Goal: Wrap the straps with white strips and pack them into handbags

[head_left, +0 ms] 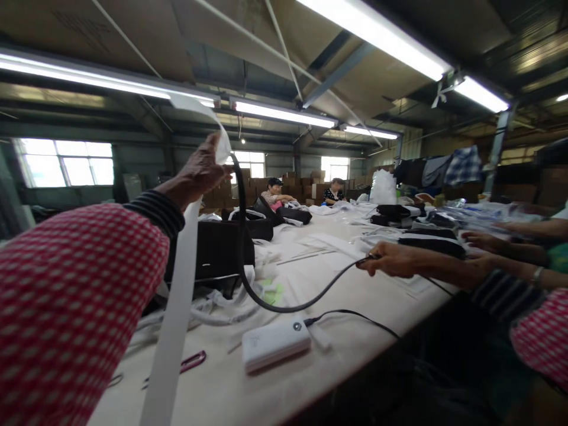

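My left hand (pixel 202 171) is raised at the left, its fingers closed around a white paper-like strip (pixel 177 307) and the upper end of a black strap (pixel 242 236). The strip hangs down past my sleeve to the bottom edge of the view. From that hand the strap droops in a wide curve above the table and rises to my right hand (pixel 393 260). There the fingers pinch its other end, which has a dark tip. Beneath the curve, a white power bank (pixel 276 345) with a black cable (pixel 355 312) lies on the table (pixel 323 367).
Black bags (pixel 222 251) with white-wrapped straps stand behind my left hand. Purple-handled snips (pixel 193 362) lie near the front. Black pieces and clear plastic (pixel 479 216) cover the right side, where a co-worker's hands (pixel 488 242) reach in. Two people sit at the far end.
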`<state>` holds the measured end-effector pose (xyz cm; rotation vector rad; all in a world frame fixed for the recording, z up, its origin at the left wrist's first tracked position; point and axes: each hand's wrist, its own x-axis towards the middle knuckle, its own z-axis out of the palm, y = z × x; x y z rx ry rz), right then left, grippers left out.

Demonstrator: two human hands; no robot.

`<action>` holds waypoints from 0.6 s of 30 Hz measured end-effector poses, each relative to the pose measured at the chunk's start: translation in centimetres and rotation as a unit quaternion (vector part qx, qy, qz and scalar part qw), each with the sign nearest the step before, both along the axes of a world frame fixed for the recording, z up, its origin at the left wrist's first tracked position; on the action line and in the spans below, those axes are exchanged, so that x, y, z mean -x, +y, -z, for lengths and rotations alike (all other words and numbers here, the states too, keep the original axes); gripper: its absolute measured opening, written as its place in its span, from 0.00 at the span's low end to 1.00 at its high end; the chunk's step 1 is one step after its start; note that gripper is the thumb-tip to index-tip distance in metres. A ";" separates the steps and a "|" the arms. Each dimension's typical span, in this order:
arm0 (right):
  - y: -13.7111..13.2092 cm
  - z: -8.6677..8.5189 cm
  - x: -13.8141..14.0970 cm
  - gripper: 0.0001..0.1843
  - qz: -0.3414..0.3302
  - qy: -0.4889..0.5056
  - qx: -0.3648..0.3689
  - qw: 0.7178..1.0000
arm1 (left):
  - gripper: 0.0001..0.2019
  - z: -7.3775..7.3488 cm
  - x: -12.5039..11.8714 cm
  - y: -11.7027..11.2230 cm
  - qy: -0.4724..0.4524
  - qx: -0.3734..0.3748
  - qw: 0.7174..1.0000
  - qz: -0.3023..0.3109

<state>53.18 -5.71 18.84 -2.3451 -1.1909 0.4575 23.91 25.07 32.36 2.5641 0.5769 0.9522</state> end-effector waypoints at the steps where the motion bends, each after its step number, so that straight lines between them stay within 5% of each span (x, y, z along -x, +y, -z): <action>1: -0.4 1.3 0.8 0.29 0.002 0.049 0.016 0.999 | 0.35 0.4 -0.4 0.0 -0.005 -0.001 1.000 0.006; 3: -1.2 4.0 2.9 0.29 -0.012 0.142 0.026 0.989 | 0.36 2.6 -0.2 -0.1 0.005 0.011 1.000 0.010; 6: -1.7 7.6 7.1 0.30 -0.054 0.274 0.023 0.960 | 0.33 8.2 2.6 -0.2 0.057 0.079 0.995 -0.008; 8: -1.3 9.0 10.0 0.30 -0.089 0.370 0.011 0.925 | 0.31 12.6 5.5 -0.6 0.061 0.235 0.970 -0.015; 10: -0.4 9.5 12.5 0.30 -0.116 0.466 -0.036 0.876 | 0.29 16.6 8.4 -2.0 0.063 0.381 0.922 0.026; 13: 1.4 9.3 15.7 0.28 -0.128 0.588 -0.144 0.786 | 0.32 21.2 11.3 -6.4 0.085 0.490 0.859 0.119; 18: 4.2 9.2 20.7 0.27 -0.087 0.676 -0.242 0.690 | 0.31 25.1 12.4 -14.1 0.114 0.538 0.815 0.182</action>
